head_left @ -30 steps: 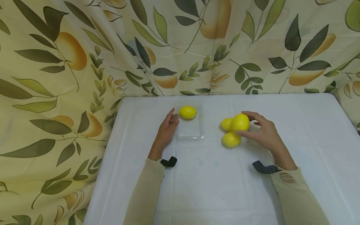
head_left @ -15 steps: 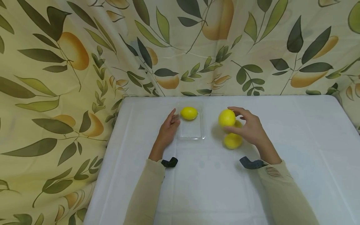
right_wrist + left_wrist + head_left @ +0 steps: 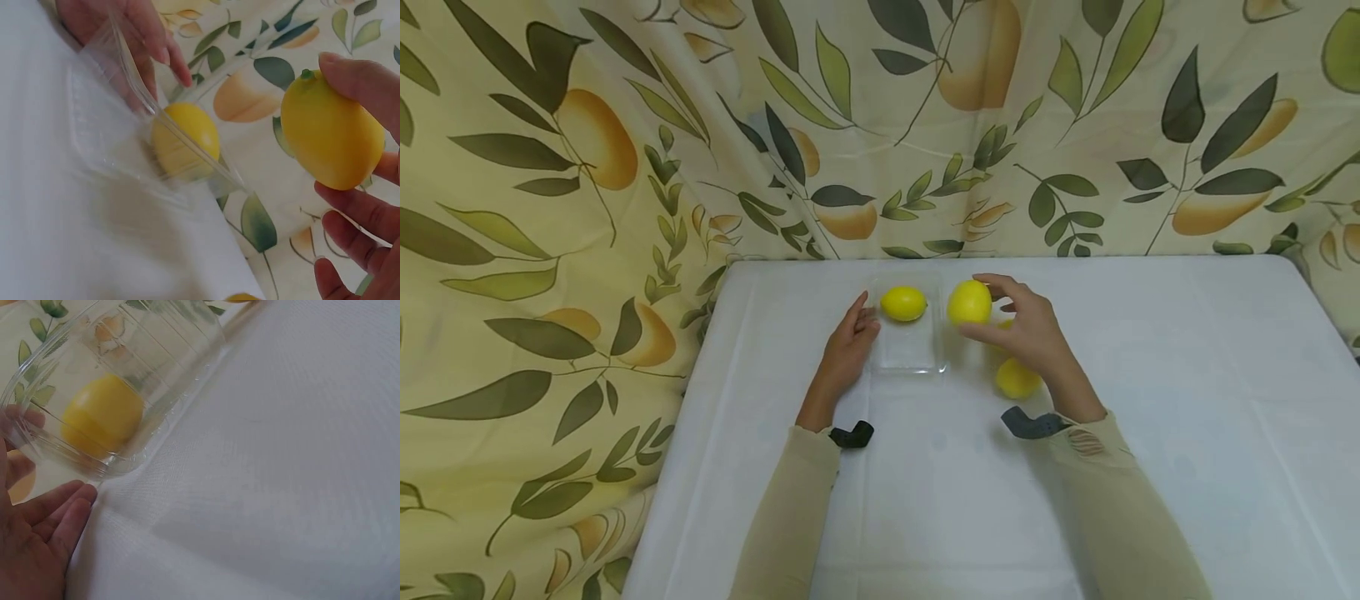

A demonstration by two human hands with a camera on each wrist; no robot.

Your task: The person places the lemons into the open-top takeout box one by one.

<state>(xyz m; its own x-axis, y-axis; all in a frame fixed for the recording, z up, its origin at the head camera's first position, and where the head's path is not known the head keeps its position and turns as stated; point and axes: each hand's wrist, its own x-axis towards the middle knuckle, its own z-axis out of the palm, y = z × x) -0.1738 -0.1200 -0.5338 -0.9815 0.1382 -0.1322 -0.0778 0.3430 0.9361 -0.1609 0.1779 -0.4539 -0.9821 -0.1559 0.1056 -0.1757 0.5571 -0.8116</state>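
My right hand (image 3: 1036, 333) pinches a yellow lemon (image 3: 969, 302) between thumb and fingers, just right of a clear plastic box (image 3: 910, 370). The right wrist view shows the held lemon (image 3: 331, 134) with a small green tip pointing up. Inside the box, toward its far end, lies another lemon (image 3: 903, 303). Along the box's left side rests my left hand (image 3: 847, 346), its fingers fairly straight and touching the wall. Two more lemons sit on the table: one (image 3: 1018, 379) in plain sight, the other (image 3: 1002, 335) mostly hidden behind my right hand.
A white cloth covers the table (image 3: 955, 500). Its far edge meets a hanging curtain (image 3: 820, 167) printed with fruit and leaves, which also runs down the left side. Each wrist wears a dark strap mount.
My right hand has carried the lemon leftward, from over the other lemons to beside the box. My left hand and the lemon in the box have stayed put.
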